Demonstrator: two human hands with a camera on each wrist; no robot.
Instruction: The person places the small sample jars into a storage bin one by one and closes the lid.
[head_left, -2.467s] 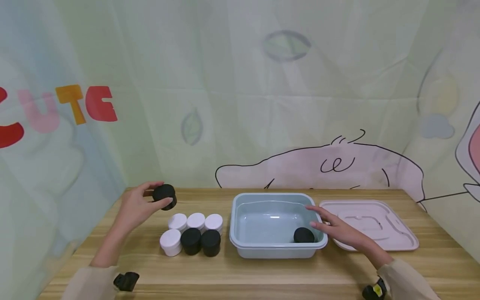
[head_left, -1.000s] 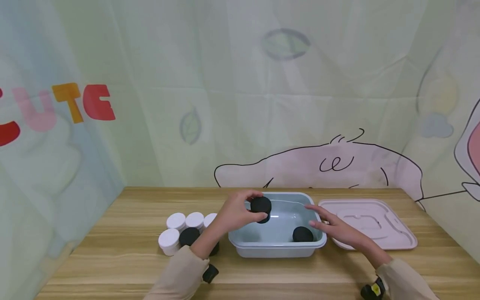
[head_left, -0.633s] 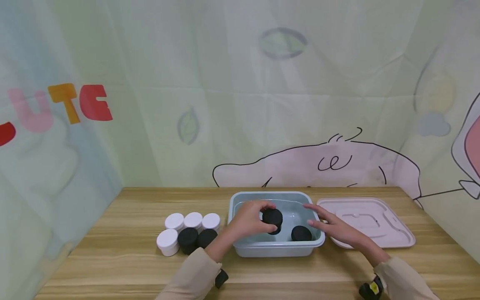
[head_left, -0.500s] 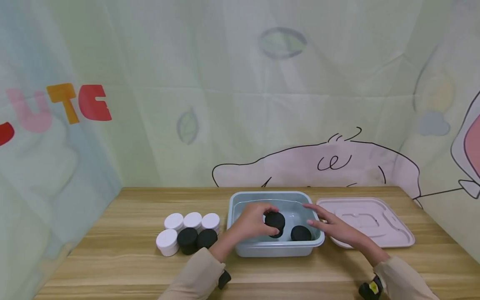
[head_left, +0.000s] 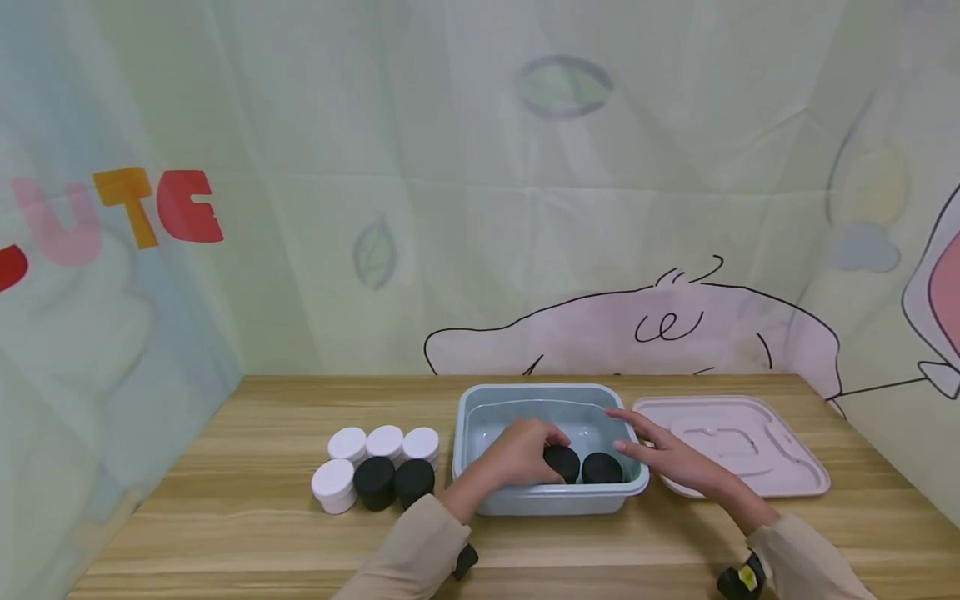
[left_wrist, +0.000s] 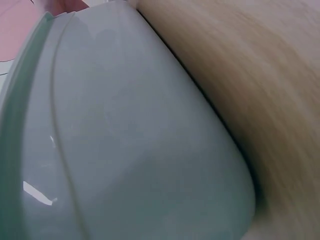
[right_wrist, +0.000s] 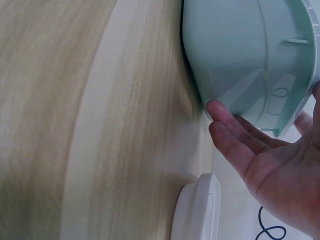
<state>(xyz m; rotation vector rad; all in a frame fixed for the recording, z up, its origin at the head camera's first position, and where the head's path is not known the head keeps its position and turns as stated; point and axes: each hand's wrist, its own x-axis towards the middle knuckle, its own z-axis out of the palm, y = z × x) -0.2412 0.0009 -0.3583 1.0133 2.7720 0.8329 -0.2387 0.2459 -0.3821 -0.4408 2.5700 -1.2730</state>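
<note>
My left hand reaches down inside the pale blue plastic tub and grips a small round black jar near the tub's front wall. Just right of it, close beside, stands a second black jar. My right hand holds the tub's right wall, thumb and index finger over the rim. In the right wrist view its other fingers lie along the outside of that wall. The left wrist view shows the tub's outer wall; the held jar is hidden there.
Left of the tub, several jars stand in two rows on the wooden table: white ones, such as the front white jar, and two black jars. A pale pink lid lies flat to the tub's right.
My left hand has carried the black jar from above the jar group rightward and down into the tub, beside the other black jar. The right hand has stayed at the rim.
</note>
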